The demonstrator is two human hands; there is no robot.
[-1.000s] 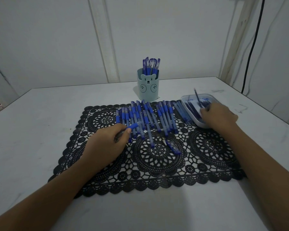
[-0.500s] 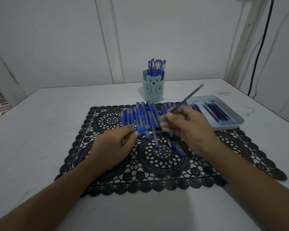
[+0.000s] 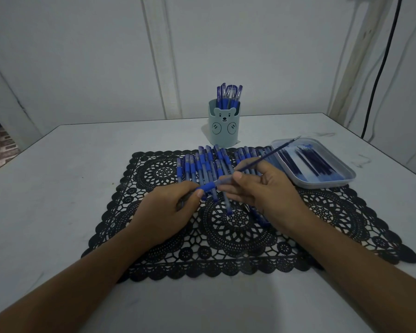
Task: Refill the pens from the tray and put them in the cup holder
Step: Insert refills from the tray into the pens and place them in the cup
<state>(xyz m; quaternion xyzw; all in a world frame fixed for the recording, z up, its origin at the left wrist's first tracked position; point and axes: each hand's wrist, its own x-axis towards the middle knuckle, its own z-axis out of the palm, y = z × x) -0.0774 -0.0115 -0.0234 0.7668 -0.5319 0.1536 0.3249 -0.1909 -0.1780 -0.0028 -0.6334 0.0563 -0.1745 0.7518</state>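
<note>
Feeding a thin refill (image 3: 269, 156) into a pen barrel (image 3: 208, 187), the person is working above the middle of the surface (image 3: 58, 188), over a black lace mat (image 3: 238, 236). The left hand (image 3: 168, 210) is gripping the barrel, and the right hand (image 3: 267, 188) is pinching the refill between thumb and fingers. Keeping both in line and pinching nearer the barrel's mouth is probably helping the refill slide without bending. The tray (image 3: 332, 182) is sitting toward the right edge, the cup holder (image 3: 223, 131) toward the far edge. Loose pens (image 3: 202, 164) are lying just beneath the hands, so lifting clear before reaching toward the far edge is looking wise.
</note>
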